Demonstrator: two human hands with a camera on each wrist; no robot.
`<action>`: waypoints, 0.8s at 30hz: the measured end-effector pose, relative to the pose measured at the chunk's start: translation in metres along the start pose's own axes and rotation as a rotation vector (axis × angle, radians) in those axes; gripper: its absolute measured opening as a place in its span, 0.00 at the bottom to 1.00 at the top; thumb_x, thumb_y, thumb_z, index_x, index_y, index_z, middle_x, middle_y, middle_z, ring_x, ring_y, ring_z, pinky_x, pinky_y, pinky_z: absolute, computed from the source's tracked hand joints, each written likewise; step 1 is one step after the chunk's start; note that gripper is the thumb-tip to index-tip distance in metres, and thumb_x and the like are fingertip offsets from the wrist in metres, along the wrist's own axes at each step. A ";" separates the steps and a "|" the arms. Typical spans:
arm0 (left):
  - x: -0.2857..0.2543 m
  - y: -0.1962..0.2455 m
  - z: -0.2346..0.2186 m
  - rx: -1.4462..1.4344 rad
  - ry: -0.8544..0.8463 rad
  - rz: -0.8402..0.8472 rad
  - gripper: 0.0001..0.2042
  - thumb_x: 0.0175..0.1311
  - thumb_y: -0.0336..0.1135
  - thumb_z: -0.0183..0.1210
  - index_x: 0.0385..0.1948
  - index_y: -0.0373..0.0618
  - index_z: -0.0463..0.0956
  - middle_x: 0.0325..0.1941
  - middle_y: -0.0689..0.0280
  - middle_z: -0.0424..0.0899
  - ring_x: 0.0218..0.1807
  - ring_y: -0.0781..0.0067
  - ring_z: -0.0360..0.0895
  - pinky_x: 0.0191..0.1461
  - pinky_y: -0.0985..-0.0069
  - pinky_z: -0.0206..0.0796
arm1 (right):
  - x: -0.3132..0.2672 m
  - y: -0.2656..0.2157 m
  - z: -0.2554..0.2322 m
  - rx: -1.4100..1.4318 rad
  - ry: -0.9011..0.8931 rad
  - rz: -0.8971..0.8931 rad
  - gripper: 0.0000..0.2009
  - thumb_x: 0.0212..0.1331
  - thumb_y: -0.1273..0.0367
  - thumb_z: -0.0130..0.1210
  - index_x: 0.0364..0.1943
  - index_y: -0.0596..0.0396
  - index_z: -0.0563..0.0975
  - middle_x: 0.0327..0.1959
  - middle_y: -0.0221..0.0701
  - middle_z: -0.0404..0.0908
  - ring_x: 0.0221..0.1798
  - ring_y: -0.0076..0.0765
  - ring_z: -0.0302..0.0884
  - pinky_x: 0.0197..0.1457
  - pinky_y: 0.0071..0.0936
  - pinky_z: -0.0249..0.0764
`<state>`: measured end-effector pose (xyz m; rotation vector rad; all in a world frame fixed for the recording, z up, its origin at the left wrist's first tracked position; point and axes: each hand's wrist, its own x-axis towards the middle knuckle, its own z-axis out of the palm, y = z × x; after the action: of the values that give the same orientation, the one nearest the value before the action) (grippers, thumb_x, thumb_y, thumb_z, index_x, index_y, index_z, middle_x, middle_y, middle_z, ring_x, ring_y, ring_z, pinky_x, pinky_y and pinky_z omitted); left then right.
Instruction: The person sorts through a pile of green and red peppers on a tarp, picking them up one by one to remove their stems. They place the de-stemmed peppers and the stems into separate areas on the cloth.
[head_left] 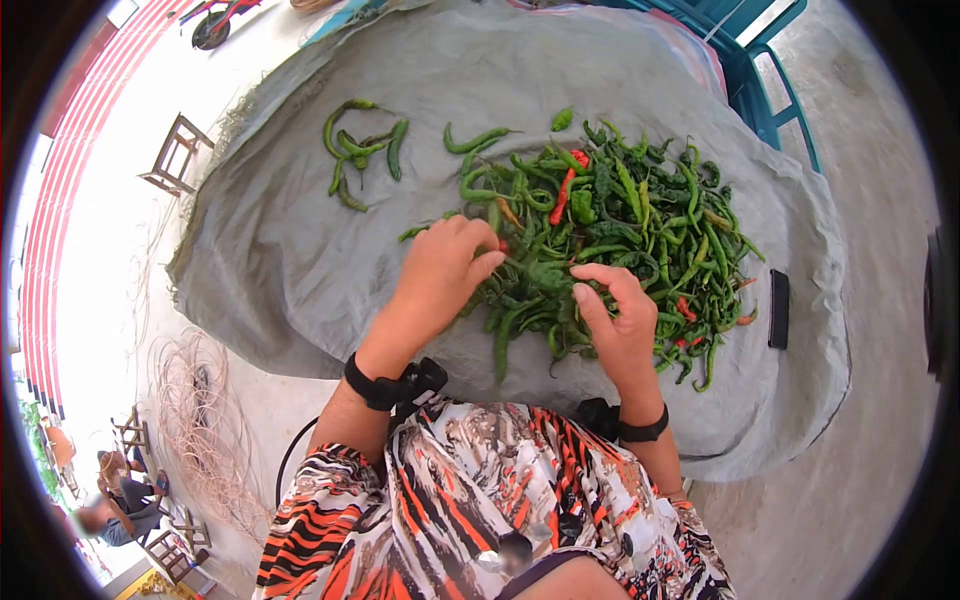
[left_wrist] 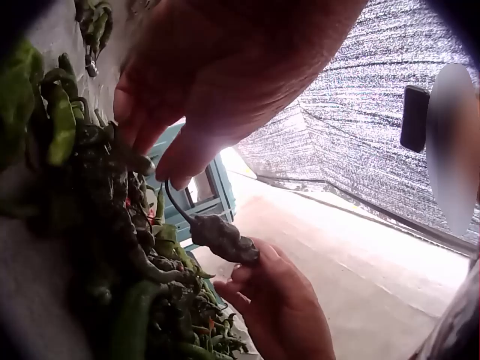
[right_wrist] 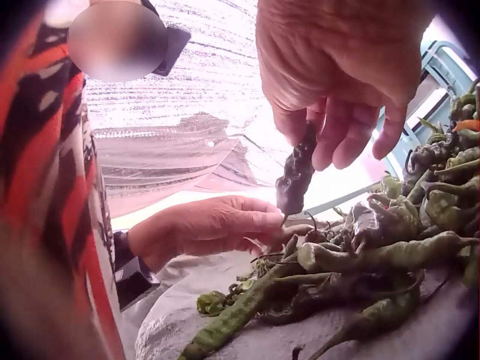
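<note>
From the head camera I see both hands working at the near edge of the big pile of chillies [head_left: 620,225] spread on a grey cloth [head_left: 290,260]. The left hand [head_left: 440,272] and the right hand [head_left: 615,325] sit close together but apart, joined only by one dark chilli [right_wrist: 296,174] held between them.

In the right wrist view, my right hand [right_wrist: 337,82] pinches the chilli's thick end between thumb and fingers, and the pod hangs nearly upright, its long axis top to bottom, the thin stem pointing down toward the left hand [right_wrist: 206,229]. The left fingertips are closed on that stem just above the heap.

The left wrist view shows the same dark chilli [left_wrist: 223,238] lying on a slant, its curved stem rising to the left hand [left_wrist: 217,71], which nips the stem's end, while the pod's body rests in the fingers of the right hand [left_wrist: 281,307]. The pod looks wrinkled and blackish, unlike the green ones beneath it.

A small separate cluster of green chillies [head_left: 362,150] lies well apart on the cloth, and a dark phone [head_left: 779,308] rests by the pile's right edge.
</note>
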<state>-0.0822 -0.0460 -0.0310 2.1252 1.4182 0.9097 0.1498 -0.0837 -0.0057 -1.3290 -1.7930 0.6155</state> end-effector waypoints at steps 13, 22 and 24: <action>0.015 0.038 -0.034 -0.629 0.096 -0.124 0.13 0.56 0.26 0.59 0.44 0.43 0.75 0.24 0.70 0.74 0.25 0.82 0.68 0.31 0.82 0.63 | 0.007 0.004 -0.025 0.129 0.171 0.118 0.15 0.56 0.76 0.59 0.49 0.57 0.77 0.49 0.30 0.77 0.34 0.20 0.74 0.40 0.20 0.71; 0.018 0.045 0.005 -0.956 -0.356 -0.111 0.14 0.65 0.34 0.59 0.49 0.41 0.73 0.38 0.69 0.79 0.38 0.83 0.72 0.40 0.80 0.66 | -0.002 0.005 -0.012 0.000 -0.145 -0.033 0.16 0.58 0.78 0.56 0.51 0.57 0.75 0.51 0.37 0.77 0.34 0.26 0.80 0.39 0.24 0.77; 0.022 0.042 0.004 -1.048 -0.275 -0.243 0.15 0.68 0.37 0.56 0.52 0.40 0.71 0.44 0.66 0.79 0.42 0.80 0.73 0.45 0.78 0.67 | -0.006 0.001 -0.015 0.179 -0.109 0.222 0.12 0.62 0.77 0.54 0.49 0.58 0.75 0.50 0.37 0.78 0.37 0.25 0.80 0.40 0.24 0.77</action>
<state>-0.0462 -0.0424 0.0000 1.1927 0.7479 0.9214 0.1633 -0.0903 0.0004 -1.4027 -1.6433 0.9629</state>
